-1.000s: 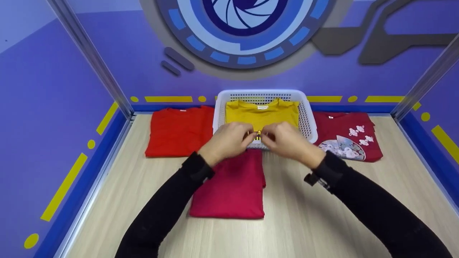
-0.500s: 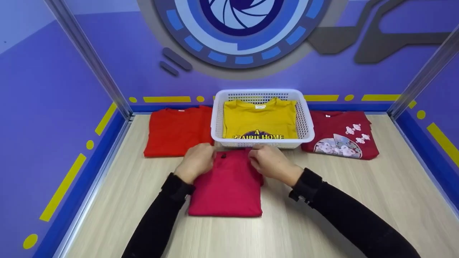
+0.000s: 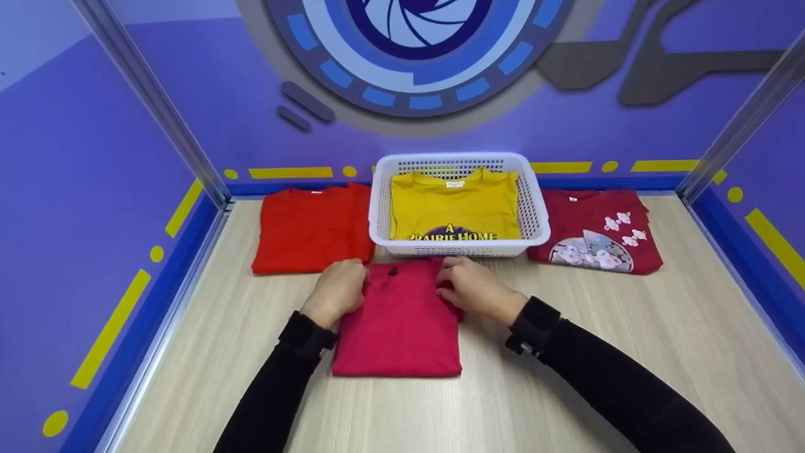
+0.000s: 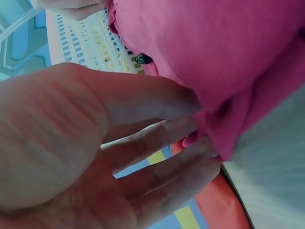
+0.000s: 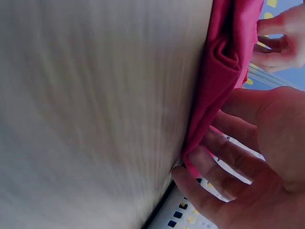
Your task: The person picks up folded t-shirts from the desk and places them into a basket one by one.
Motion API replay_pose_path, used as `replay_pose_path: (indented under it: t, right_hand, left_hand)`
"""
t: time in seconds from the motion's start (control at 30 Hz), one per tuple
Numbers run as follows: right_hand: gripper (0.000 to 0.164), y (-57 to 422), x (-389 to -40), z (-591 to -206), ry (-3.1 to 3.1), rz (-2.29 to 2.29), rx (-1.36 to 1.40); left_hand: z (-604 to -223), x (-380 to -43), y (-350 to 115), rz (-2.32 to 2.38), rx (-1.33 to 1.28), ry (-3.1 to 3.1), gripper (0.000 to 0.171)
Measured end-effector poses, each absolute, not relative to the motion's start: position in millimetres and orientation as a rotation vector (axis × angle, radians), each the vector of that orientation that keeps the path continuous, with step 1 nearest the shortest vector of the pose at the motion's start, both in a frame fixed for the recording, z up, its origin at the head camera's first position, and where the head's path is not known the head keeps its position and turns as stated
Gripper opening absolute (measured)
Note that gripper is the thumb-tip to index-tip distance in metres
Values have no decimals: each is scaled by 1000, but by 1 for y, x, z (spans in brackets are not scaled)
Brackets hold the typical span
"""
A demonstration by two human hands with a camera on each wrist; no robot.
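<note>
A folded magenta shirt (image 3: 402,327) lies on the table in front of the basket, with a small dark mark near its top. My left hand (image 3: 338,290) pinches its left side near the upper corner. In the left wrist view the thumb (image 4: 152,98) is on the cloth and the fingertips meet its edge. On the opposite side, my right hand (image 3: 475,286) pinches the upper right edge. The right wrist view has the fingers (image 5: 224,167) along the folded layers, low by the table. Part of the collar is hidden beside the right hand.
A white perforated basket (image 3: 462,250) holding a folded yellow shirt (image 3: 456,204) stands behind the magenta shirt. To its left lies a folded red shirt (image 3: 311,233), to its right a dark red printed shirt (image 3: 604,220). Purple-blue walls (image 3: 188,94) enclose the table (image 3: 534,390).
Both hands have come back from the yellow shirt in the basket to the magenta shirt's upper sides. Over the last half second the left hand has slid slightly down; the magenta shirt stays in place.
</note>
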State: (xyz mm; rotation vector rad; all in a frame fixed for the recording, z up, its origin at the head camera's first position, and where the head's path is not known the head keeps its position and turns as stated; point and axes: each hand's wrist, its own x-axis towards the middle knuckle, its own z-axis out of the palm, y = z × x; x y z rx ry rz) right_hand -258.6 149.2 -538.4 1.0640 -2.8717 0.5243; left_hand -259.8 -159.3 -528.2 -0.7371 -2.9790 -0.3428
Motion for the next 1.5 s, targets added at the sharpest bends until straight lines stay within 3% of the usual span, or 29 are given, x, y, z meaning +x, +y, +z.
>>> replay_pose_path:
  t: [0.37,0.6,0.67,1.2,1.5]
  right_hand:
    - [9,177,-255,-541,-2863,557,1007]
    - [9,198,-253,-545,-2863,578,979]
    - [8,204,-252,-546,-2857,595,979]
    - [8,256,-238,-543,-2888,617,890]
    - [8,266,-236,-543,-2948,717,764]
  left_hand:
    - [-520,-256,-132,-357,-809,-2991,17]
    - [-597,-289,-120,-162,-900,-2782,9]
    - [-597,-290,-114,-149,-908,-2801,9]
    - [-527,-250,-67,-301,-986,-2934,5]
    - [-527,-248,-61,-303,-1002,-2889,5]
